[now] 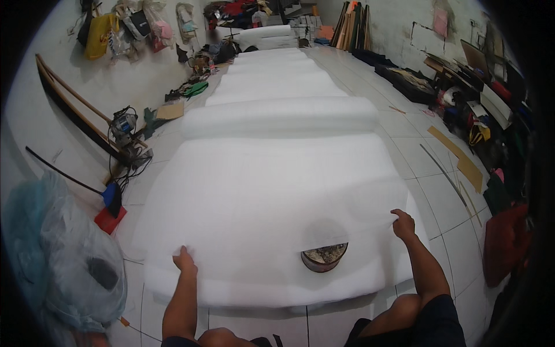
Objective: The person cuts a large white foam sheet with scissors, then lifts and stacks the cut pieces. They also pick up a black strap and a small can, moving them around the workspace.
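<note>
A wide white foam sheet [260,191] lies over the tiled floor in front of me, its near part stacked on another white layer [243,289]. My left hand [184,259] is closed on the sheet's edge at the left. At the right, my right hand [403,224] pinches the same edge and holds it slightly raised. Between them, nearer the right hand, a round container [324,259] with rough grey-brown contents rests on the lower layer. The thin upper sheet covers its far half, which shows faintly through. Across the sheet beyond lies a thick white roll [277,117].
A clear plastic bag [84,254], a broom [110,195] and a red dustpan [111,218] stand left. A corded power tool [124,126] leans by the wall. Cardboard strips [457,153] lie on the right floor, beside piled scraps and a red bag [506,246].
</note>
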Action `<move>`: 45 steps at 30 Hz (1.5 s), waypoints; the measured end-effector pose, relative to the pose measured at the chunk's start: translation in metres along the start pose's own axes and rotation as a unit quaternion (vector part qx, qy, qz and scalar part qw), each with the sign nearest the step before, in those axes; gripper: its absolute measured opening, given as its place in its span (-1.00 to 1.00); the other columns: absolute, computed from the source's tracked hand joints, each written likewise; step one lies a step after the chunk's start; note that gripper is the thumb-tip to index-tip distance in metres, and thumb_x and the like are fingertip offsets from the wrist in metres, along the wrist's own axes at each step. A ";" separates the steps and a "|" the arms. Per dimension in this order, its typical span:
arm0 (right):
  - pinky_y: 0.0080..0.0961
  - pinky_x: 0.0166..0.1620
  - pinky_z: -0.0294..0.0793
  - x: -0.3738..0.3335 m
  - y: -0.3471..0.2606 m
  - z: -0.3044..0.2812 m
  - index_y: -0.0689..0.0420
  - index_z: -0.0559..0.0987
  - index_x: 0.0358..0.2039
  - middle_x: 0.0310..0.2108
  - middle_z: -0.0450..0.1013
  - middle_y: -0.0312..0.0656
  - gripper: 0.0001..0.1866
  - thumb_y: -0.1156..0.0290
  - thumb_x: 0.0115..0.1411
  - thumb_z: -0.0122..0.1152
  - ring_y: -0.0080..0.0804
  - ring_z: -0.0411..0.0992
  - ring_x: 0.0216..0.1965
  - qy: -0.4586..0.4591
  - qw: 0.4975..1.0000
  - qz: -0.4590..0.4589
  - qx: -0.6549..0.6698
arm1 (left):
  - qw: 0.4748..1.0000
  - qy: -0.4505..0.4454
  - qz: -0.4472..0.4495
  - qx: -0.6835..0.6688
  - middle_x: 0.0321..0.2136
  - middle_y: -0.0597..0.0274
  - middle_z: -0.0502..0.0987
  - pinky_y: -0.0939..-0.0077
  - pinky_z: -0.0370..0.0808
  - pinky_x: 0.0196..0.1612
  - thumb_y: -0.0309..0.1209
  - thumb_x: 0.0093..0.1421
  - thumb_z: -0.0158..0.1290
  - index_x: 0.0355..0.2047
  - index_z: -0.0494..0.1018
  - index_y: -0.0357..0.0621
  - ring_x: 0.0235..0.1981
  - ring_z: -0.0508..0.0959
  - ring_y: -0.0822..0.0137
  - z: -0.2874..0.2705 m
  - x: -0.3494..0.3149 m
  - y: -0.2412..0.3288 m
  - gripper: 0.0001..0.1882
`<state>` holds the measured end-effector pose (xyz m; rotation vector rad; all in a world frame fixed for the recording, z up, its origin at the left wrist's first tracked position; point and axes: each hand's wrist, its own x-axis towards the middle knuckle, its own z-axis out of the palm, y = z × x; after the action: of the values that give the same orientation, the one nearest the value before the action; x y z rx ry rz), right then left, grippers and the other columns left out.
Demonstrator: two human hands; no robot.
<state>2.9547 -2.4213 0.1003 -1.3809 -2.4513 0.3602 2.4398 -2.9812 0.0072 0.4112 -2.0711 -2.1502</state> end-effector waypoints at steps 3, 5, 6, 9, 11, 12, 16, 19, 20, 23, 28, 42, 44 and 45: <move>-0.23 0.06 0.40 0.000 0.020 -0.031 0.04 0.57 -0.08 -0.13 0.54 -0.05 -0.62 0.55 0.05 0.06 -0.11 0.49 -0.06 0.009 0.996 0.083 -0.044 | 0.991 -0.009 -0.136 0.010 -0.17 0.11 0.48 0.38 0.51 -0.29 -0.38 0.18 0.08 -0.04 0.34 -0.24 -0.24 0.52 0.27 0.029 -0.065 0.001 -0.64; -0.20 0.10 0.34 0.015 0.032 -0.021 0.02 0.57 -0.08 -0.13 0.54 -0.07 -0.62 0.55 0.06 0.06 -0.12 0.48 -0.06 0.083 0.995 0.052 -0.035 | 0.987 -0.039 -0.154 -0.025 -0.13 0.10 0.46 0.36 0.53 -0.27 -0.40 0.21 0.05 -0.01 0.30 -0.25 -0.20 0.52 0.24 0.020 -0.076 0.000 -0.63; -0.19 0.13 0.31 0.023 0.034 -0.021 0.01 0.57 -0.08 -0.13 0.54 -0.08 -0.62 0.55 0.07 0.06 -0.13 0.48 -0.06 0.121 0.992 0.035 -0.030 | 0.984 -0.054 -0.162 -0.042 -0.11 0.09 0.45 0.35 0.54 -0.26 -0.40 0.22 0.03 0.01 0.28 -0.25 -0.18 0.52 0.23 0.014 -0.080 -0.003 -0.63; -0.08 0.18 0.22 0.025 0.025 -0.028 0.03 0.56 -0.05 -0.11 0.54 -0.11 -0.59 0.58 0.06 0.03 -0.18 0.46 -0.02 0.120 0.990 0.038 -0.061 | 0.994 -0.024 -0.085 -0.063 -0.05 0.07 0.42 0.29 0.56 -0.17 -0.44 0.26 -0.03 0.07 0.23 -0.23 -0.13 0.51 0.19 0.008 -0.102 -0.008 -0.62; -0.02 0.21 0.16 0.020 0.034 -0.027 -0.02 0.55 -0.05 -0.14 0.55 -0.15 -0.62 0.53 0.10 0.05 -0.21 0.47 -0.02 0.094 0.989 0.039 -0.106 | 0.996 0.007 -0.077 -0.040 -0.04 0.06 0.41 0.26 0.55 -0.13 -0.45 0.28 -0.06 0.08 0.22 -0.22 -0.10 0.50 0.18 0.018 -0.122 -0.004 -0.63; -0.01 0.20 0.16 0.016 0.039 -0.026 -0.02 0.54 -0.04 -0.14 0.54 -0.15 -0.62 0.53 0.10 0.06 -0.22 0.46 -0.02 0.082 0.990 0.051 -0.108 | 0.997 0.025 -0.073 -0.030 -0.04 0.06 0.41 0.25 0.55 -0.11 -0.46 0.28 -0.08 0.09 0.22 -0.21 -0.09 0.49 0.17 0.021 -0.131 -0.002 -0.63; -0.10 0.18 0.23 0.001 0.054 -0.025 0.03 0.54 -0.05 -0.11 0.54 -0.11 -0.62 0.52 0.08 0.07 -0.18 0.46 -0.01 0.026 0.992 0.088 -0.084 | 0.999 0.002 -0.050 -0.015 -0.02 0.07 0.41 0.29 0.53 -0.10 -0.44 0.29 -0.07 0.10 0.22 -0.21 -0.08 0.49 0.19 0.010 -0.133 -0.011 -0.61; -0.19 0.13 0.31 -0.010 0.070 -0.024 0.07 0.54 -0.05 -0.11 0.54 -0.06 -0.61 0.53 0.06 0.07 -0.13 0.48 -0.02 0.011 0.996 0.079 -0.048 | 0.999 0.046 0.001 0.018 -0.01 0.07 0.41 0.32 0.51 -0.09 -0.44 0.28 -0.06 0.12 0.23 -0.20 -0.07 0.48 0.20 0.014 -0.133 0.006 -0.60; -0.18 0.13 0.29 -0.009 0.072 -0.015 0.05 0.54 -0.05 -0.11 0.54 -0.07 -0.61 0.50 0.06 0.08 -0.15 0.47 -0.02 0.007 0.997 0.061 -0.045 | 0.999 0.037 0.017 0.002 -0.01 0.07 0.42 0.32 0.51 -0.10 -0.45 0.27 -0.07 0.12 0.24 -0.20 -0.07 0.48 0.20 0.013 -0.120 0.006 -0.60; -0.17 0.10 0.29 -0.017 0.059 0.008 0.04 0.54 -0.05 -0.13 0.54 -0.06 -0.61 0.48 0.05 0.09 -0.14 0.48 -0.05 -0.027 0.999 0.031 -0.028 | 0.998 0.045 0.040 -0.010 -0.02 0.07 0.43 0.33 0.49 -0.08 -0.46 0.26 -0.08 0.12 0.26 -0.23 -0.07 0.48 0.21 -0.011 -0.074 0.002 -0.59; -0.17 0.04 0.32 -0.003 0.024 -0.013 0.03 0.54 -0.08 -0.17 0.55 -0.06 -0.64 0.45 0.07 0.08 -0.12 0.50 -0.09 -0.015 0.998 0.035 -0.049 | 0.999 0.028 -0.013 -0.022 -0.03 0.05 0.44 0.29 0.47 0.01 -0.44 0.25 -0.07 0.10 0.26 -0.28 -0.06 0.48 0.18 -0.031 -0.084 -0.016 -0.58; 0.04 0.07 0.27 -0.004 0.108 -0.044 -0.01 0.39 0.07 -0.08 0.49 -0.09 -0.64 0.32 0.25 -0.04 -0.06 0.47 -0.03 -0.043 0.941 0.191 -0.276 | 0.982 -0.065 -0.157 0.083 -0.20 0.18 0.43 0.32 0.41 -0.31 -0.19 0.18 0.11 0.03 0.27 -0.21 -0.31 0.43 0.28 0.023 -0.133 -0.043 -0.49; -0.03 -0.05 0.40 -0.025 0.074 -0.047 0.08 0.25 0.12 -0.01 0.41 -0.05 -0.38 0.18 0.13 0.28 -0.09 0.47 -0.09 -0.032 0.917 0.123 -0.379 | 0.982 -0.089 -0.154 0.064 -0.21 0.18 0.47 0.37 0.42 -0.31 -0.19 0.18 0.11 -0.04 0.33 -0.26 -0.31 0.46 0.30 -0.004 -0.115 -0.036 -0.53; -0.10 -0.09 0.43 -0.036 0.047 -0.059 0.13 0.31 0.06 -0.09 0.44 -0.04 -0.39 0.16 0.09 0.33 -0.10 0.48 -0.12 -0.031 0.945 0.066 -0.318 | 0.985 -0.088 -0.144 0.044 -0.20 0.16 0.47 0.37 0.43 -0.30 -0.18 0.18 0.11 -0.04 0.34 -0.27 -0.30 0.47 0.29 -0.012 -0.117 -0.027 -0.53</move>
<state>3.0320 -2.4243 0.1330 -1.7955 -2.6515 -0.4145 2.5577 -2.9589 -0.0078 0.5837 -2.3359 -2.3334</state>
